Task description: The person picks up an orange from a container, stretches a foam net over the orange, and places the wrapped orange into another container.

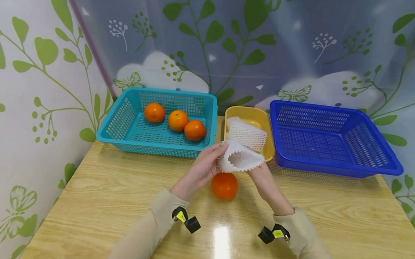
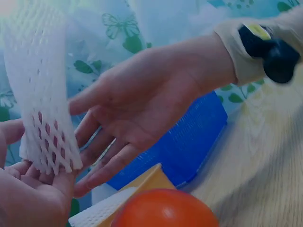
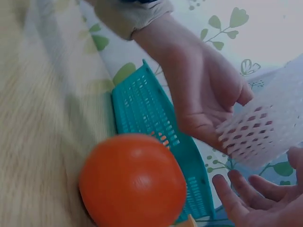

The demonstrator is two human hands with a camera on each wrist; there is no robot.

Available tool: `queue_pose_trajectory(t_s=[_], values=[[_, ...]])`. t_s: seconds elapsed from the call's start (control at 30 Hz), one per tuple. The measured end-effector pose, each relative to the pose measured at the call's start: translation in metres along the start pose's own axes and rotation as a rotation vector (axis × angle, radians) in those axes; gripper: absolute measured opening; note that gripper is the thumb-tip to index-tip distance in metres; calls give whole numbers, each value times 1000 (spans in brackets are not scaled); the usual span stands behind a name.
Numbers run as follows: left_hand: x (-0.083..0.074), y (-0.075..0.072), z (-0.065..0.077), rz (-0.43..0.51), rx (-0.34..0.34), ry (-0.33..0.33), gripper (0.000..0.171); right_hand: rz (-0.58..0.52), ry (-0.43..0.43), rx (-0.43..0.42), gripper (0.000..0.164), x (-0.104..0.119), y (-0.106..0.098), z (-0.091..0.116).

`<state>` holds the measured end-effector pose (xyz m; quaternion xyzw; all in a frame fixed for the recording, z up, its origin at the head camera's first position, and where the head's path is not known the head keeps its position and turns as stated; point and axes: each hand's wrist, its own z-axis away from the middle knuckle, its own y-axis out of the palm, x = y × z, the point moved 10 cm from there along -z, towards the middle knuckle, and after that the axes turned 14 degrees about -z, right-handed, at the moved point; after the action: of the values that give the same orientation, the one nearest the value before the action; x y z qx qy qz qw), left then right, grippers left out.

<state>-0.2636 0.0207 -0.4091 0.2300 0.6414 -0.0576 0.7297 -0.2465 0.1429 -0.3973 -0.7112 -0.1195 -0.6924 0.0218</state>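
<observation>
My left hand (image 1: 203, 166) holds a white foam fruit net (image 1: 252, 159) at its left side, thumb and fingers on the mesh. The net's wide mouth gapes toward me in the head view. On the other side, my right hand (image 1: 266, 182) is partly hidden behind the net; in the left wrist view its fingers (image 2: 113, 158) are extended and spread beside the mesh, with the thumb near its edge. Just below the net, an orange (image 1: 224, 186) sits on the table between my wrists. It looms large in the right wrist view, close to the camera.
A teal basket (image 1: 158, 148) with three oranges stands at the back left. Beside it, a small yellow tray (image 1: 249, 110) contains more white foam netting (image 1: 247, 133). A dark blue basket (image 1: 338, 168) stands at the back right. Patterned curtain hangs behind the wooden table (image 1: 121, 195).
</observation>
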Motion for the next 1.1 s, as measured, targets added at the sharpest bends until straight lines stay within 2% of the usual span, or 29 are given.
queue_pose_trajectory(t_s=[0.1,0.17,0.27,0.4,0.53,0.67,0.83,0.93,1.0,1.1], values=[[6,-1,1,-89,-21,-15,39,-34,45,6,45,-6,1,0],[9,-3,3,-106,-42,-21,36,-52,57,27,44,-9,2,-1],[14,-7,5,-91,-69,-32,36,-112,92,39,39,-15,4,0],[20,-9,8,-96,-80,-51,34,-290,117,57,27,-19,6,2],[21,-7,7,-90,-62,-58,34,-457,122,88,20,-18,8,4],[24,-10,8,-30,-75,-70,20,-549,150,93,16,-20,9,6],[33,-17,12,-9,-67,-92,17,-546,208,44,16,-32,7,11],[38,-21,15,-44,-63,-100,14,-520,248,-10,18,-45,2,15],[42,-25,17,-62,-89,-122,16,-505,277,-31,17,-54,-1,17],[52,-33,20,-70,-121,-155,26,-468,324,-32,16,-66,-2,20]])
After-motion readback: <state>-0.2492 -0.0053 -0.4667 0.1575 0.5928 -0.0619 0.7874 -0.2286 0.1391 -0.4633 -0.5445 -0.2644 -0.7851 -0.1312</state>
